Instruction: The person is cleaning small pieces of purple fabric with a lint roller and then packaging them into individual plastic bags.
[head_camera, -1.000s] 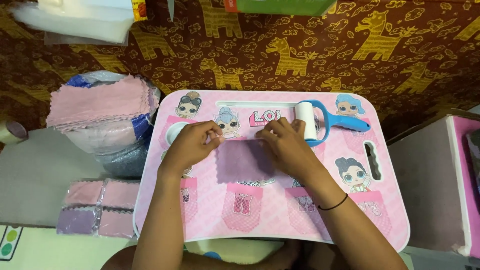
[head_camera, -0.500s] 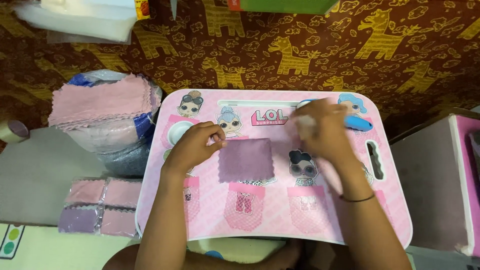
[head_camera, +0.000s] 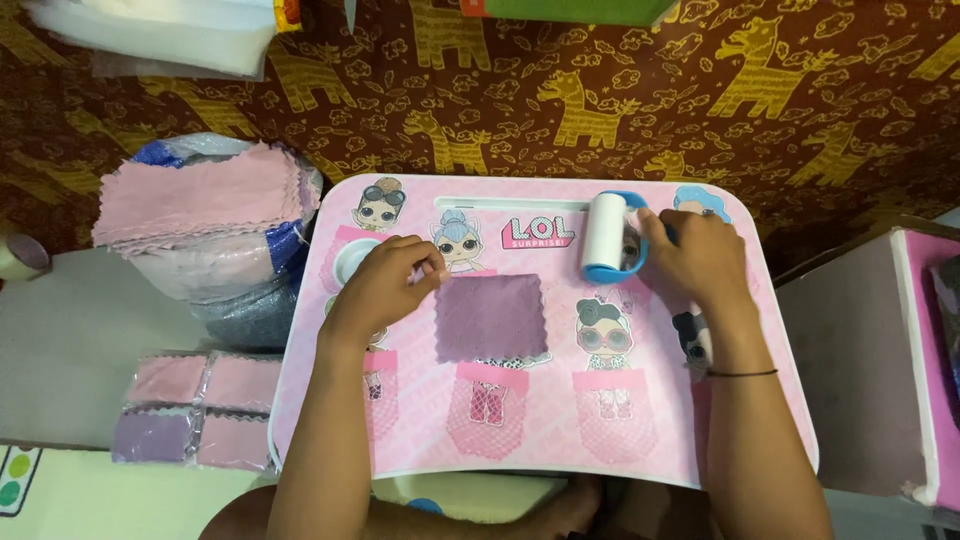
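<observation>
A small purple cloth square (head_camera: 491, 317) with zigzag edges lies flat in the middle of a pink lap table (head_camera: 540, 430) printed with cartoon dolls. My left hand (head_camera: 385, 285) pinches the cloth's upper left corner against the table. My right hand (head_camera: 695, 255) grips the blue handle of a lint roller (head_camera: 607, 238), whose white roll stands just right of the cloth's upper right corner, apart from it.
A stack of pink cloth squares (head_camera: 200, 195) rests on plastic-wrapped bundles left of the table. Packets of pink and purple cloths (head_camera: 190, 410) lie at the lower left. A pink and grey box (head_camera: 880, 360) stands to the right. A giraffe-patterned fabric (head_camera: 600, 100) lies behind.
My right hand left the cloth's top edge, reached right to the lint roller and took it by the handle. The roller now stands turned near the cloth. My left hand stayed put.
</observation>
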